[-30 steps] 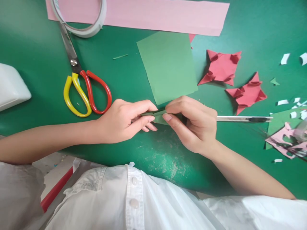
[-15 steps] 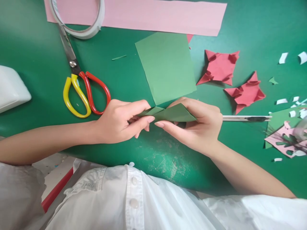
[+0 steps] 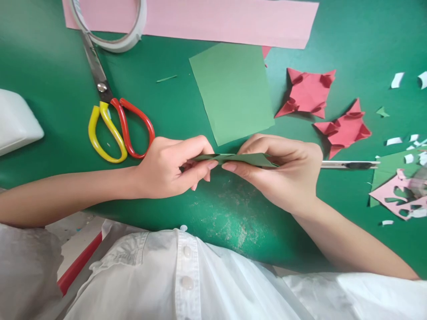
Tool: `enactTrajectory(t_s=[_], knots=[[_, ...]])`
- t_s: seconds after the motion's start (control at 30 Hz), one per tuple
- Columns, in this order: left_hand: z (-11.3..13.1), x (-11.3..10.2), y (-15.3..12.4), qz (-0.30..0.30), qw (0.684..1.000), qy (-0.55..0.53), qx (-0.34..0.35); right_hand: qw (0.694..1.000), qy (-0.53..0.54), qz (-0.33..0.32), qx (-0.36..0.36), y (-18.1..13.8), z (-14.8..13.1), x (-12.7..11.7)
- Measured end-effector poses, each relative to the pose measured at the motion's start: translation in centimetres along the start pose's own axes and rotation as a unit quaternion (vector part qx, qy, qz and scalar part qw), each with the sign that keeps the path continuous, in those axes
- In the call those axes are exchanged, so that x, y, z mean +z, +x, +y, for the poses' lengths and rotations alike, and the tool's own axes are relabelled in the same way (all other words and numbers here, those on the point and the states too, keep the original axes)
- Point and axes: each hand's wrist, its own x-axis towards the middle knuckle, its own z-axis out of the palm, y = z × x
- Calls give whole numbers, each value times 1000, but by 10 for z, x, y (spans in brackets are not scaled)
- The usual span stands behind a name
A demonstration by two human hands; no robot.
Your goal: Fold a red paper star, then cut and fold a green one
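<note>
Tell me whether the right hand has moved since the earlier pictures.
Yes; the right hand has shifted rightward, judged against the lower folded red paper.

A folded green paper piece (image 3: 250, 158) looks matt between the left hand (image 3: 176, 168) and right hand (image 3: 287, 171). Beside the left hand, yellow-and-red-handled scissors (image 3: 102, 87) pair glossy, plastic-looking grips (image 3: 121, 120) with smooth metal blades (image 3: 93, 60). Bodyward of both, the green tabletop (image 3: 240, 226) is scuffed.
</note>
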Motion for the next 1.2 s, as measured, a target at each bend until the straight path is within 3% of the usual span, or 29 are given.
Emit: enactTrajectory(t_s=[0.23,0.63,0.87,1.2], knots=[[1,0,1,3,999,-33,-25,999,34,-5,-4,3,3,-2],[1,-1,5,17,983,-128,-129,1000,9,-15,-7,3,5,-10],[-2,0,6,27,991,-107,-79,1000,6,22,7,2,7,-6],[0,-2,6,6,981,-142,-132,999,-5,40,25,-5,7,-4]])
